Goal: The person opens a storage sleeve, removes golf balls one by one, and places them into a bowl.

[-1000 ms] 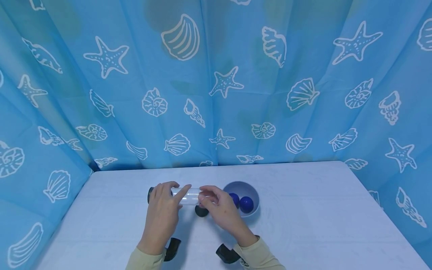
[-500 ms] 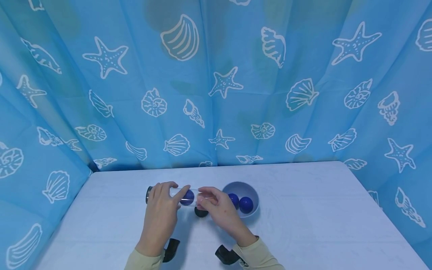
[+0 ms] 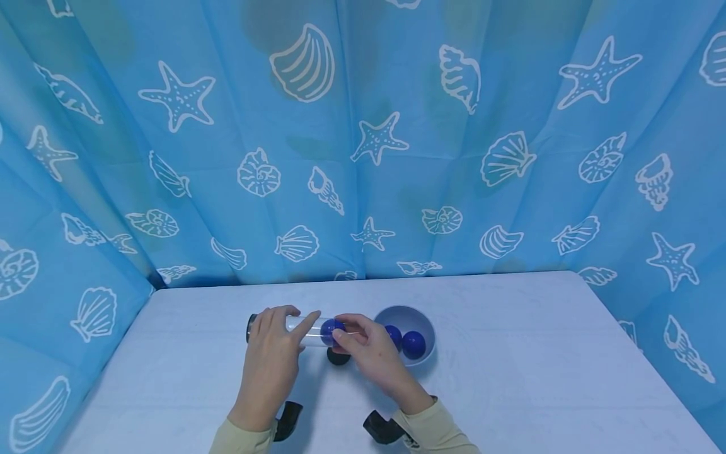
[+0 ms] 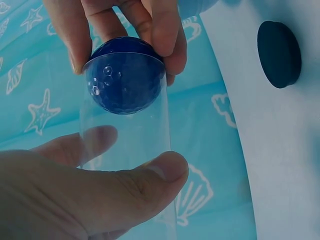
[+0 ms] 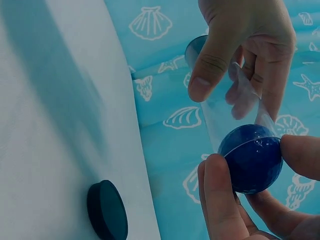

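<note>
My left hand (image 3: 273,353) grips a clear plastic tube (image 3: 311,332) lying sideways above the table, its far left end closed by a black cap (image 3: 250,328). A blue dimpled golf ball (image 4: 124,80) sits in the tube's open right mouth, part of it bulging past the rim. At that mouth, my right hand (image 3: 377,353) pinches the ball between thumb and fingers (image 5: 220,185). A loose black cap (image 4: 280,54) lies on the table under the open end, partly covered by the tube in the head view.
Right behind my right hand stands a grey bowl (image 3: 428,354) with blue balls (image 3: 414,345) in it. Black wrist camera mounts (image 3: 289,420) show by both sleeves. A white-covered table (image 3: 539,353) lies below, with a blue shell-print curtain (image 3: 397,189) around it.
The golf ball, hidden at first, has come into sight in the tube and slid right to the open mouth, against my right fingers. Both hands have stayed nearly in place.
</note>
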Demonstrator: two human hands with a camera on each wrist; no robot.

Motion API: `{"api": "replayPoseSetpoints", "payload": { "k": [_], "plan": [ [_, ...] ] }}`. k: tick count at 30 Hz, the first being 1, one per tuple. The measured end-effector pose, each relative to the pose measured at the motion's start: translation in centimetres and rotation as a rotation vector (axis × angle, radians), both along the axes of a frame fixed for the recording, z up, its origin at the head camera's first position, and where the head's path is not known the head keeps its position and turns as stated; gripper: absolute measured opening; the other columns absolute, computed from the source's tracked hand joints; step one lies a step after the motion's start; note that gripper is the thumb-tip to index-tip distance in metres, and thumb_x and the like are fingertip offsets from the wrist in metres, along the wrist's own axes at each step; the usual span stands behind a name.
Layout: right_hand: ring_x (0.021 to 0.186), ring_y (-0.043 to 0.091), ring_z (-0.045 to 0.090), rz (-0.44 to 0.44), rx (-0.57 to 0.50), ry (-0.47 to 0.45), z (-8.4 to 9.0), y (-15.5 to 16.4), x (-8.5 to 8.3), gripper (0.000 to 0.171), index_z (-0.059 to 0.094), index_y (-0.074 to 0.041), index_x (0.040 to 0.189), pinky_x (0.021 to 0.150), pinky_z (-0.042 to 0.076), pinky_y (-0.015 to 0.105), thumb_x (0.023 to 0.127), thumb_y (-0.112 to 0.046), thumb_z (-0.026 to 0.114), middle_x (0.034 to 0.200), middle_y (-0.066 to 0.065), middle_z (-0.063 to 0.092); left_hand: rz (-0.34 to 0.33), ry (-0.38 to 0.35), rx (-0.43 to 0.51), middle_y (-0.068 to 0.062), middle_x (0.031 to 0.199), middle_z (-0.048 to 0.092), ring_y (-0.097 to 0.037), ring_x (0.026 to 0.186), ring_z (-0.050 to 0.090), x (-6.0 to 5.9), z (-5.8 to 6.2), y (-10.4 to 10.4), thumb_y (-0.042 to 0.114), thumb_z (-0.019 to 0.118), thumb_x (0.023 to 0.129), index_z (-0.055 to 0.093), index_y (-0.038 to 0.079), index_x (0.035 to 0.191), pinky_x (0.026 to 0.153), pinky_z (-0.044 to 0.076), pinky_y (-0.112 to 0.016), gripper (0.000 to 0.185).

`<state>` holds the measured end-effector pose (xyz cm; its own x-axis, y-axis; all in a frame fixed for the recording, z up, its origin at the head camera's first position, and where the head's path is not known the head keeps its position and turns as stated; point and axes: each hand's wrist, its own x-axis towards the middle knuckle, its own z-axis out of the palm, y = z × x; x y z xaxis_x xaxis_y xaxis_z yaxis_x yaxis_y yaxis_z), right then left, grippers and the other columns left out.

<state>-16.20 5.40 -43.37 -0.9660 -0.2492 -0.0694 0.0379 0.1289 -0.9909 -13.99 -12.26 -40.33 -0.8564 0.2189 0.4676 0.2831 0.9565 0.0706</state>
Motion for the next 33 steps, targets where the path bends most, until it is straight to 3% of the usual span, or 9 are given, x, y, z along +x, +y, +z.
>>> {"api": "replayPoseSetpoints", "payload": {
  "k": [33],
  "plan": [
    [0.105,0.022,0.070,-0.002,0.019,0.047,0.9,1.2,-0.1,0.045,0.055,-0.007,0.140,0.097,0.054,0.040,0.103,-0.032,0.060,0.129,0.013,0.063,0.034,-0.057,0.021,-0.017,0.121,0.062,-0.036,0.117,0.055,0.1,0.0,0.2,0.006,0.091,0.072,0.068,0.016,0.129,0.104,0.044,-0.055,0.062]
  ]
}}
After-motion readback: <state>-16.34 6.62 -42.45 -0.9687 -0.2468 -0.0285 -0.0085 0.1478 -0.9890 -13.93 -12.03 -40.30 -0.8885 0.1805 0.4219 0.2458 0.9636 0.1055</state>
